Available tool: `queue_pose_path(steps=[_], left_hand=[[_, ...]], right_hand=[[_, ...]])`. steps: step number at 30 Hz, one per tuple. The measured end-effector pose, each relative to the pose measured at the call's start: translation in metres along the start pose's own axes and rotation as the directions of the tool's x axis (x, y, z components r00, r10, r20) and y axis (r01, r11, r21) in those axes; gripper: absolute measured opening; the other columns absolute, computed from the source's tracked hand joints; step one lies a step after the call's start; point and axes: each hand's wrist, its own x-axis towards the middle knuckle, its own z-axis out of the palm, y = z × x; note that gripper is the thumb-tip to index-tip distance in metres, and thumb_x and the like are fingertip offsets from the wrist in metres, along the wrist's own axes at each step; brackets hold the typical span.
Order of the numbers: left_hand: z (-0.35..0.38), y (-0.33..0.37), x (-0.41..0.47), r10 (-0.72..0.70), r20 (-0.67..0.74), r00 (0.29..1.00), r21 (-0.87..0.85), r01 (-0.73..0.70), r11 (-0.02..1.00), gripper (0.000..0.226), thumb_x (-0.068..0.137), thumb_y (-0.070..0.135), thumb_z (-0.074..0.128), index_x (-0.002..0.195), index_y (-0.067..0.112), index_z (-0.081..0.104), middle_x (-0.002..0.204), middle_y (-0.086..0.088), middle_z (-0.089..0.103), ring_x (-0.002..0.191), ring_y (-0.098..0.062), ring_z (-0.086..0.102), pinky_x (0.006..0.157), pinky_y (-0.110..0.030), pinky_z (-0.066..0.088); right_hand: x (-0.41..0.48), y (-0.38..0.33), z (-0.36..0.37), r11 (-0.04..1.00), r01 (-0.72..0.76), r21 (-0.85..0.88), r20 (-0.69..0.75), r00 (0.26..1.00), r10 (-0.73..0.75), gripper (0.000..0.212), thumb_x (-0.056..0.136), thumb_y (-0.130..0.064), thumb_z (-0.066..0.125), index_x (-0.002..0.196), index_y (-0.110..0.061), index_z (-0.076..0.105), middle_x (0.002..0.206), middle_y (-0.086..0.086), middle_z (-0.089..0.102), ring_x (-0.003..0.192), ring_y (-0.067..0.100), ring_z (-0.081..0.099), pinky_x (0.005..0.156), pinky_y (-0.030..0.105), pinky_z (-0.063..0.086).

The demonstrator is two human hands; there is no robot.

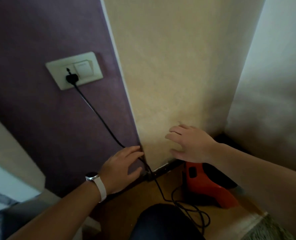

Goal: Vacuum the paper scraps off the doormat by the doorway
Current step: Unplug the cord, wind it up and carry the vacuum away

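A red and black handheld vacuum [211, 184] lies on the wooden floor by the beige wall, below my right forearm. Its black cord [98, 116] runs up the purple wall to a plug [72, 78] seated in a white wall socket [74, 71]; the slack loops on the floor. My left hand [122, 168], with a white watch on the wrist, hovers by the wall corner with fingers spread next to the cord. My right hand [190, 144] is spread open in front of the beige wall, above the vacuum. A corner of a shaggy mat [268, 229] shows at the bottom right. No paper scraps are in view.
A light switch shares the socket plate. My knee in dark cloth [162, 222] is at the bottom centre. A white door frame [264, 66] rises at the right. A dark skirting [168, 168] runs along the wall base. Grey fabric lies at the bottom left.
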Motion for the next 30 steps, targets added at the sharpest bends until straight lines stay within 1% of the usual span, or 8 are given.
queue_pose_path(steps=[5, 10, 15, 19, 21, 23, 25, 30], left_hand=[[-0.045, -0.021, -0.022, 0.097, -0.107, 0.99, 0.118, -0.084, 0.99, 0.049, 0.089, 0.048, 0.053, 0.13, 0.022, 0.063, 0.134, 0.003, 0.061, 0.12, -0.016, 0.058, 0.097, -0.039, 0.052], [-0.103, -0.021, -0.013, 0.105, -0.274, 0.956, 0.182, -0.056, 0.982, 0.05, 0.088, 0.05, 0.052, 0.125, 0.018, 0.066, 0.119, -0.006, 0.068, 0.11, -0.025, 0.063, 0.092, -0.042, 0.055], [-0.145, -0.011, 0.001, -0.079, -0.451, 0.889, 0.1, 0.138, 0.985, 0.049, 0.09, 0.052, 0.055, 0.127, 0.021, 0.06, 0.117, 0.001, 0.067, 0.104, -0.023, 0.062, 0.083, -0.038, 0.053], [-0.162, -0.001, 0.019, -0.29, -0.51, 0.809, -0.005, 0.335, 0.942, 0.029, 0.092, 0.047, 0.057, 0.109, 0.024, 0.052, 0.098, 0.01, 0.065, 0.089, -0.016, 0.063, 0.071, -0.038, 0.054], [-0.168, 0.001, 0.029, -0.388, -0.5, 0.774, -0.011, 0.443, 0.897, 0.029, 0.093, 0.051, 0.053, 0.102, 0.024, 0.049, 0.09, 0.009, 0.065, 0.081, -0.018, 0.063, 0.067, -0.038, 0.053], [-0.173, -0.001, 0.037, -0.482, -0.483, 0.731, -0.016, 0.543, 0.839, 0.034, 0.093, 0.056, 0.05, 0.097, 0.022, 0.051, 0.087, 0.003, 0.065, 0.077, -0.023, 0.062, 0.065, -0.035, 0.048], [-0.177, -0.003, 0.043, -0.556, -0.443, 0.703, -0.025, 0.611, 0.792, 0.037, 0.092, 0.057, 0.049, 0.094, 0.02, 0.054, 0.084, 0.0, 0.063, 0.076, -0.025, 0.06, 0.065, -0.034, 0.047], [-0.171, -0.004, 0.048, -0.557, -0.415, 0.719, -0.057, 0.591, 0.805, 0.031, 0.097, 0.042, 0.045, 0.083, 0.014, 0.047, 0.075, -0.004, 0.056, 0.07, -0.029, 0.057, 0.064, -0.034, 0.045]], right_hand=[[0.012, -0.036, -0.027, 0.997, -0.004, 0.081, -0.094, 0.996, 0.012, 0.057, 0.093, -0.057, 0.046, 0.142, -0.029, 0.047, 0.141, -0.005, 0.048, 0.129, 0.019, 0.044, 0.1, 0.041, 0.045], [0.024, -0.073, -0.049, 0.989, 0.012, 0.144, -0.114, 0.994, 0.005, 0.052, 0.096, -0.053, 0.047, 0.141, -0.027, 0.047, 0.138, -0.004, 0.05, 0.126, 0.019, 0.046, 0.097, 0.035, 0.043], [0.047, -0.097, -0.066, 0.959, -0.017, 0.283, -0.063, 0.997, 0.036, 0.053, 0.094, -0.056, 0.049, 0.138, -0.026, 0.05, 0.132, -0.001, 0.055, 0.122, 0.023, 0.052, 0.096, 0.039, 0.047], [0.065, -0.122, -0.074, 0.933, -0.058, 0.355, 0.02, 0.998, 0.055, 0.053, 0.097, -0.057, 0.046, 0.138, -0.024, 0.048, 0.126, -0.002, 0.059, 0.11, 0.022, 0.058, 0.087, 0.035, 0.048], [0.071, -0.132, -0.07, 0.924, -0.075, 0.375, 0.03, 0.997, 0.069, 0.038, 0.099, -0.05, 0.044, 0.124, -0.022, 0.053, 0.111, 0.001, 0.063, 0.099, 0.025, 0.061, 0.083, 0.038, 0.051], [0.074, -0.138, -0.065, 0.902, -0.104, 0.42, -0.001, 0.993, 0.114, 0.023, 0.1, -0.04, 0.044, 0.099, -0.019, 0.053, 0.092, 0.002, 0.062, 0.085, 0.026, 0.06, 0.076, 0.039, 0.051], [0.075, -0.143, -0.059, 0.88, -0.128, 0.458, -0.012, 0.989, 0.15, 0.021, 0.1, -0.033, 0.043, 0.089, -0.017, 0.049, 0.079, 0.003, 0.057, 0.074, 0.026, 0.057, 0.068, 0.037, 0.047], [0.073, -0.157, -0.055, 0.803, -0.116, 0.585, 0.022, 0.992, 0.127, 0.023, 0.097, -0.025, 0.043, 0.076, -0.02, 0.034, 0.07, 0.003, 0.043, 0.058, 0.021, 0.042, 0.055, 0.034, 0.031]])
